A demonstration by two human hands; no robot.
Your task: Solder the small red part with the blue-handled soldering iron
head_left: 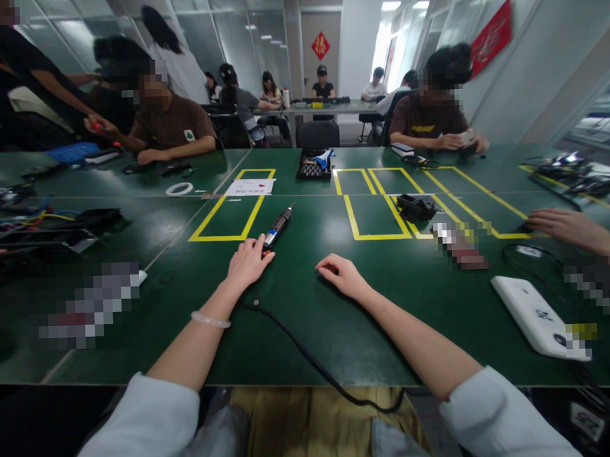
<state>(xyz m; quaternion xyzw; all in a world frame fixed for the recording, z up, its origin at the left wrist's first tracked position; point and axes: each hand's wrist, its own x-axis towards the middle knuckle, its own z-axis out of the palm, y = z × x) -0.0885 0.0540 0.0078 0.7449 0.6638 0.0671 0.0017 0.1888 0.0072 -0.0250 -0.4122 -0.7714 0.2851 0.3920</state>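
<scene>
My left hand (249, 262) rests on the table with its fingers closed around the rear end of a pen-shaped electric screwdriver (276, 228). The tool is dark with a blue and white label, and its tip points away from me to the right. A bit of orange shows beside my thumb. To the right, my right hand (342, 275) lies on the table with its fingers curled in. Something small and reddish shows under those fingers, too hidden to name. A black cable (309, 353) runs between my forearms and over the table's front edge.
Yellow tape outlines (380, 237) mark the green table (308, 308). Ahead are a black bit case (313, 165), a white paper (250, 187) and a tape roll (179, 189). A black device (415, 209) and a white power bank (535, 317) lie right. Another person's hand (568, 226) reaches in.
</scene>
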